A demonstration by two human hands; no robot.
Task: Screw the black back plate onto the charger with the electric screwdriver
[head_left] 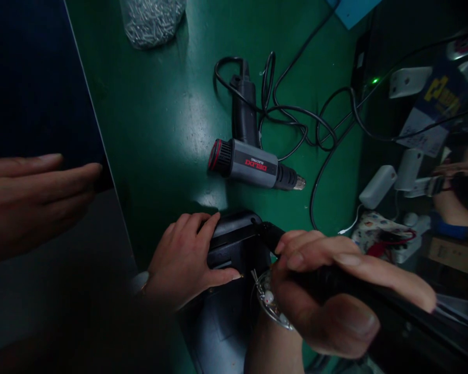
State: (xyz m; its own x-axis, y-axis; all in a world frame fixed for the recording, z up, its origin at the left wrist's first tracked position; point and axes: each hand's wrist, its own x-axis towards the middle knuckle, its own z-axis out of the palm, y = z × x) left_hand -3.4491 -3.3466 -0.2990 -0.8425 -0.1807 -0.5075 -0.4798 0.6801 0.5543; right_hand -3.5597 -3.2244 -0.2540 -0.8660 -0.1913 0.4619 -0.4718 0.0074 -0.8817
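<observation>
My left hand (189,257) is closed over a black plastic case (236,228), its fingers across the top and its thumb along the near side. My right hand (320,285) is wrapped around a black electric screwdriver (271,236), whose thick body runs off toward the lower right. The screwdriver's nose meets the case by a small round hole near its corner; the bit itself is too dark to make out. Below the case lies a dark, glossy flat part (218,332), partly hidden by my wrist and bracelet (269,297).
A grey heat gun (253,163) lies on the green table (167,119) beyond the case, its black cord (296,111) looped to the right. A bag of screws (154,21) sits at the top. Another person's hand (35,202) reaches in at left. White devices (378,187) stand at right.
</observation>
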